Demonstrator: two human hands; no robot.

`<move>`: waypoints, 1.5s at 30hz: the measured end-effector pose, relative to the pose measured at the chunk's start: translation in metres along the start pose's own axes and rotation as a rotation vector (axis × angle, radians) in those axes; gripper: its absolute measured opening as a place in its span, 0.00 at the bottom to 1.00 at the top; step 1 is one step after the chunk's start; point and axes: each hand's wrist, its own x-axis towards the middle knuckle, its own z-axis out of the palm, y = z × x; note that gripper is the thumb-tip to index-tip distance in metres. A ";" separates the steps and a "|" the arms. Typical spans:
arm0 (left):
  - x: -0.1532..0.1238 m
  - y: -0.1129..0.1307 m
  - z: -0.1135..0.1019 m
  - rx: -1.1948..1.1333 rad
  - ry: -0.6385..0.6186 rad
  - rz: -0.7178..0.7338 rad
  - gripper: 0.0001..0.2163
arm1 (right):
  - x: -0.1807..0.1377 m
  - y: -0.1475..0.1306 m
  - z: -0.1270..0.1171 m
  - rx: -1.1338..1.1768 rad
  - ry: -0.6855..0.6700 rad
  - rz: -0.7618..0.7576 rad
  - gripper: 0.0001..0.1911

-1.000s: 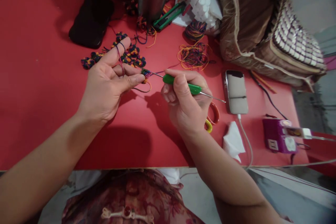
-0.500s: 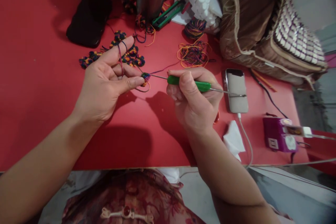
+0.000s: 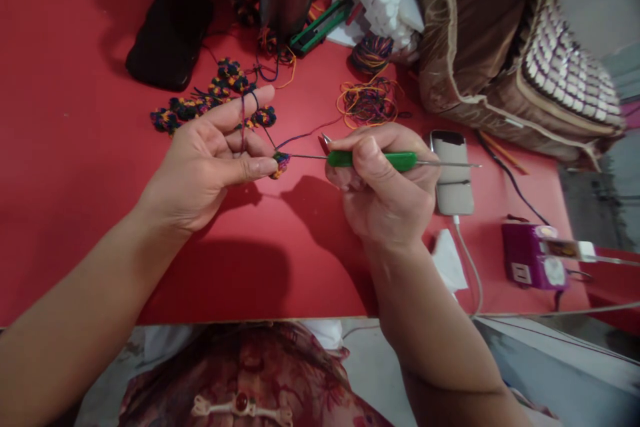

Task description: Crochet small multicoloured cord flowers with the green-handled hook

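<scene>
Between thumb and fingers, my left hand [image 3: 200, 160] pinches a small multicoloured crochet piece [image 3: 281, 164]. Dark and purple yarn [image 3: 243, 123] wraps around its raised index finger. My right hand [image 3: 385, 180] is closed around the green handle of a crochet hook [image 3: 343, 159]. The hook's thin metal shaft reaches left to the crochet piece, while its other metal end sticks out to the right above a phone. A strand runs from the piece to a loose tangle of yarn [image 3: 370, 102]. Behind my left hand lie several finished crochet flowers [image 3: 183, 109].
On the red table [image 3: 65, 167] rest a black phone [image 3: 170, 37], a green box cutter [image 3: 321, 27], a yarn ball [image 3: 371, 53], a charging phone [image 3: 454, 180], a white tissue [image 3: 449, 261] and a purple adapter [image 3: 533, 255]. A brown bag [image 3: 500, 80] stands at back right.
Both hands have shifted slightly right and down with the crochet piece and hook. The left index finger has lowered a little. The hook's rear end now extends farther right, past the phone.
</scene>
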 end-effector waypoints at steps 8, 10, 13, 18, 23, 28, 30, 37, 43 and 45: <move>0.001 0.000 -0.005 -0.020 -0.070 -0.098 0.30 | 0.006 -0.001 -0.004 0.088 -0.059 0.081 0.18; 0.003 -0.001 -0.007 -0.046 -0.104 -0.097 0.29 | 0.008 -0.001 -0.006 0.114 -0.084 0.106 0.18; 0.005 -0.004 -0.008 -0.064 -0.146 -0.093 0.28 | 0.009 0.002 -0.007 0.158 -0.129 0.149 0.17; 0.002 -0.012 0.005 -0.076 -0.034 0.003 0.28 | 0.003 0.013 0.003 0.274 -0.175 0.296 0.17; -0.004 -0.022 0.025 -0.031 0.162 0.107 0.28 | -0.004 0.027 0.013 0.365 -0.074 0.421 0.18; -0.004 -0.021 0.025 -0.027 0.192 0.130 0.29 | -0.007 0.035 0.012 0.369 -0.118 0.436 0.16; -0.004 -0.018 0.023 -0.027 0.189 0.127 0.29 | -0.008 0.036 0.012 0.375 -0.131 0.424 0.15; 0.000 -0.011 0.021 -0.051 0.174 0.199 0.24 | -0.009 0.029 0.018 0.411 -0.132 0.425 0.12; 0.002 -0.011 0.011 0.056 0.158 0.207 0.24 | -0.009 0.028 0.018 0.291 -0.191 0.359 0.18; 0.001 -0.011 0.007 0.056 0.142 0.174 0.25 | -0.011 0.025 0.016 0.211 -0.178 0.300 0.18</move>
